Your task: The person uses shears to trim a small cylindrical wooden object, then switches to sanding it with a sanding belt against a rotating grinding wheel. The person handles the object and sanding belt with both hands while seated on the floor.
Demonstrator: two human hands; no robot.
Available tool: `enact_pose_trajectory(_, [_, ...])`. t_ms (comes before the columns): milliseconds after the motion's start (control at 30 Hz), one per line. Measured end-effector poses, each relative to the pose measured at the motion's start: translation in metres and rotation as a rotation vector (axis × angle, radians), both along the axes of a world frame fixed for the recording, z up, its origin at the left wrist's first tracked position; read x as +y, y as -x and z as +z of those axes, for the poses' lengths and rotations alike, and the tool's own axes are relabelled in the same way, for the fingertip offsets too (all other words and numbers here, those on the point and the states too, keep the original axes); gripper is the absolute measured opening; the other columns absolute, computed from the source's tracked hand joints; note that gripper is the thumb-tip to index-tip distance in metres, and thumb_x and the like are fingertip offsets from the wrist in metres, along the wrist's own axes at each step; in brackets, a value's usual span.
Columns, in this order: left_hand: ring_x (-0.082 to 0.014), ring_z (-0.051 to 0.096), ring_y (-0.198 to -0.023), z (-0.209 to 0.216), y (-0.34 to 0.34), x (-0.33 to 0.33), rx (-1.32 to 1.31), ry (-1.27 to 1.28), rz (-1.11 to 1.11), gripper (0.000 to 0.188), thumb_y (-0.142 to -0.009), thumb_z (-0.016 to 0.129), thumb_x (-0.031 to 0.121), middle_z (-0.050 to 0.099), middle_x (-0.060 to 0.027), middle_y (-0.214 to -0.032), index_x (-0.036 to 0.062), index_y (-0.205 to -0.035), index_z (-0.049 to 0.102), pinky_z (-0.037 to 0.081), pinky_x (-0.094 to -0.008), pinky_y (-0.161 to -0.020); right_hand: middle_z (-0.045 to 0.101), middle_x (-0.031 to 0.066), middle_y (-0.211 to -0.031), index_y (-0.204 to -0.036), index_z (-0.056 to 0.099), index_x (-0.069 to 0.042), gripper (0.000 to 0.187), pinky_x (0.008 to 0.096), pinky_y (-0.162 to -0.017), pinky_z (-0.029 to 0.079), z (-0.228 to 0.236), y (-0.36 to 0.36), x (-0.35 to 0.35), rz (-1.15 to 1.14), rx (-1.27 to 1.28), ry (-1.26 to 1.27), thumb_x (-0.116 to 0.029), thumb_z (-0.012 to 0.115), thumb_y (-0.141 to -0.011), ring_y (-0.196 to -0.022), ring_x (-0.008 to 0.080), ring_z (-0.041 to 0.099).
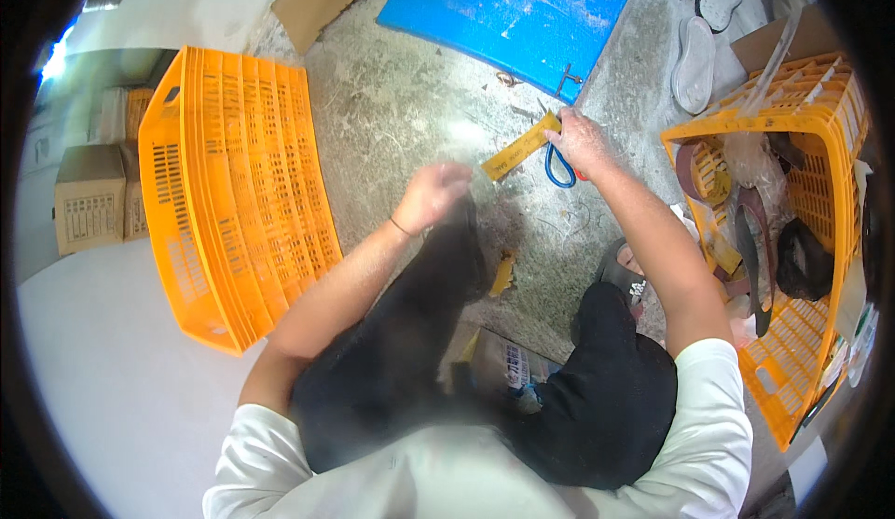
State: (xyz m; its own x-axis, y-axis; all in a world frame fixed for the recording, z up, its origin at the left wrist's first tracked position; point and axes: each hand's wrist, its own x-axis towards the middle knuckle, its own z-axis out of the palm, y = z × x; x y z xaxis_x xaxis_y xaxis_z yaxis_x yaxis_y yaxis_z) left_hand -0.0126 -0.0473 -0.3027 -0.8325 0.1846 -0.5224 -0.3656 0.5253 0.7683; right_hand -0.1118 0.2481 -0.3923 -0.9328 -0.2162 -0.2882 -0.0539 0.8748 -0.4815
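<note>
My right hand (582,142) is closed around a pair of scissors with a blue loop handle (557,170) and a touch of red. The same hand holds one end of a flat yellow-brown printed strip (516,152), which slants down to the left. My left hand (438,193) is over my left knee, just short of the strip's lower end. Its fingers look bent but are blurred, and I cannot make out anything in them. A small yellow scrap (503,275) lies on the floor between my legs.
A dusty blue board (513,20) lies ahead on the concrete floor. Stacked orange crates (242,193) stand at left, near cardboard boxes (89,197). At right, a tipped orange crate (797,360) holds belts, plastic and a black bundle. Pale shoe soles (695,62) lie beyond it.
</note>
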Motion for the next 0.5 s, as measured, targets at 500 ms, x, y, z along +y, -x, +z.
enact_pose_trajectory(500, [-0.0197, 0.069, -0.076, 0.14, 0.08, -0.084, 0.424, -0.326, 0.36, 0.032, -0.092, 0.068, 0.019, 0.07, -0.0096, -0.092, -0.0022, -0.116, 0.063, 0.057, -0.0342, -0.076, 0.064, 0.005, -0.081, -0.088, 0.055, 0.0, 0.01, 0.0279, -0.075, 0.057, 0.286, 0.085, -0.073, -0.018, 0.039, 0.793, -0.003, 0.063, -0.094, -0.08, 0.0177, 0.07])
